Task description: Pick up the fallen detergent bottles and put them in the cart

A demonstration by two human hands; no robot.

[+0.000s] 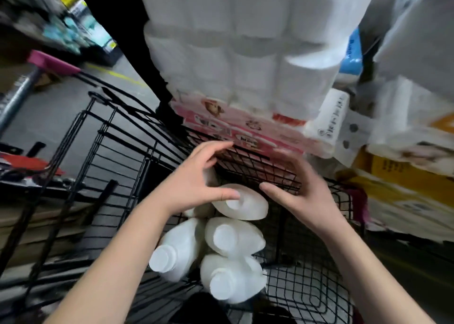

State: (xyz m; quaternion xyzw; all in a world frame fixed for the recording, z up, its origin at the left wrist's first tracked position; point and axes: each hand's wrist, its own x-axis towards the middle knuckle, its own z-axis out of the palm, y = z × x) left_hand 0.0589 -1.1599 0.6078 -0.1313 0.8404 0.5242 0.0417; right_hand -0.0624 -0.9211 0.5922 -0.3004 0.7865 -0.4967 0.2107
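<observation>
Several white detergent bottles lie inside the black wire cart [118, 136]. The topmost bottle [245, 204] lies with its base toward me, above a second bottle [233, 236], a third [180, 250] at the left and a fourth [231, 277] nearest me. My left hand [196, 178] hovers over the top bottle with fingers spread and relaxed, its thumb tip touching the bottle's edge. My right hand [299, 195] is just right of that bottle, fingers straight and apart, holding nothing.
A tall stack of wrapped white paper rolls [245, 53] with a pink label stands right behind the cart. Yellow and white boxes [405, 176] are piled at the right. A person in black trousers [127, 41] stands behind the cart. Grey floor lies to the left.
</observation>
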